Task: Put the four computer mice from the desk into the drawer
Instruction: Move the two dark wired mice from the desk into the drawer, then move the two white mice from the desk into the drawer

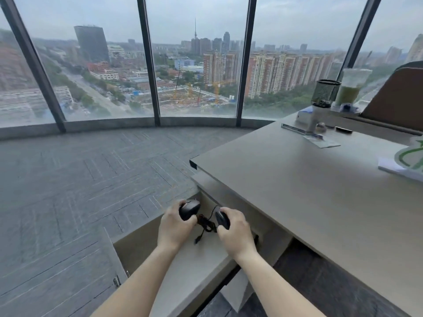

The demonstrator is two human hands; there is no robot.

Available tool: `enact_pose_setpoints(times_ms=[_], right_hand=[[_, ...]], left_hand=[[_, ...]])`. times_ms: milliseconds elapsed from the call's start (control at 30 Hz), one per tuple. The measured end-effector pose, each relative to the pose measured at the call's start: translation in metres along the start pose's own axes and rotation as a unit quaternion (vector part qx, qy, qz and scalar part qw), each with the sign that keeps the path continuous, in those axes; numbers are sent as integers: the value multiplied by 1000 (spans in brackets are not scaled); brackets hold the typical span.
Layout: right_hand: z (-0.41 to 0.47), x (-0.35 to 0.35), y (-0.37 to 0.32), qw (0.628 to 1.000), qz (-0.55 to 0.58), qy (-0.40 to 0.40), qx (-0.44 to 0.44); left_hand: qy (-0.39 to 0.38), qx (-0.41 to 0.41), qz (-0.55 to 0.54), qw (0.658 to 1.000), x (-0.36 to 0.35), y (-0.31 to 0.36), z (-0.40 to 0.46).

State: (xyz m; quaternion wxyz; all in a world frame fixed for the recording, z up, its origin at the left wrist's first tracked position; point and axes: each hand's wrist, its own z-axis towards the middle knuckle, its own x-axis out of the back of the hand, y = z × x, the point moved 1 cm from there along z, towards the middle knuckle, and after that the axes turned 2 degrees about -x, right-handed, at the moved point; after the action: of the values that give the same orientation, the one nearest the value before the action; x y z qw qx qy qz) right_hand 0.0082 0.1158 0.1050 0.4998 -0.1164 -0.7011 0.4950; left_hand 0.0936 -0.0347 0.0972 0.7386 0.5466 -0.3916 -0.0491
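My left hand (175,227) grips a black computer mouse (188,209). My right hand (234,232) grips a second black mouse (222,219). A tangle of black cable (206,224) hangs between the two mice, with a plug end dangling below. Both hands are held over the open drawer (196,264), which is pulled out beneath the left end of the desk (297,184). The drawer's pale inside shows under my hands. No other mouse is visible on the desk top or in the drawer.
At the desk's far right stand a black mesh pen cup (325,93), a cup of green drink (349,88), a white box (307,116), a ruler (295,129) and white papers (402,165). Grey carpet and a curved window wall lie to the left.
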Motion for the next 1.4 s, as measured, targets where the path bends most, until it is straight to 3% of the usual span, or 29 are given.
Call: enact_pose_setpoints(times_ms=[133, 367, 533, 667, 767, 867, 1033, 1200, 1400], right_hand=[[28, -42, 31, 990, -112, -59, -57], [59, -83, 53, 939, -287, -152, -116], [63, -98, 65, 903, -348, -189, -163], [59, -96, 60, 910, -339, -188, -146], [49, -76, 46, 946, -286, -130, -85], [31, -37, 22, 978, -202, -52, -24], [-15, 66, -3, 986, -108, 118, 54], [-78, 197, 30, 951, -93, 294, 35], [-158, 336, 143, 876, -142, 450, -99]], left_hand=[[-47, 58, 67, 995, -29, -48, 17], [-111, 110, 198, 968, -59, -98, 23], [-141, 106, 235, 956, -64, -113, 23], [-138, 115, 206, 962, -56, -111, 20], [-91, 78, 153, 981, -47, -83, 20], [-38, -12, 87, 995, -44, -28, 21], [-27, -139, -14, 990, -67, 87, -3], [-118, -222, -65, 966, -141, 185, -67], [-308, -282, -57, 907, -252, 263, -178]])
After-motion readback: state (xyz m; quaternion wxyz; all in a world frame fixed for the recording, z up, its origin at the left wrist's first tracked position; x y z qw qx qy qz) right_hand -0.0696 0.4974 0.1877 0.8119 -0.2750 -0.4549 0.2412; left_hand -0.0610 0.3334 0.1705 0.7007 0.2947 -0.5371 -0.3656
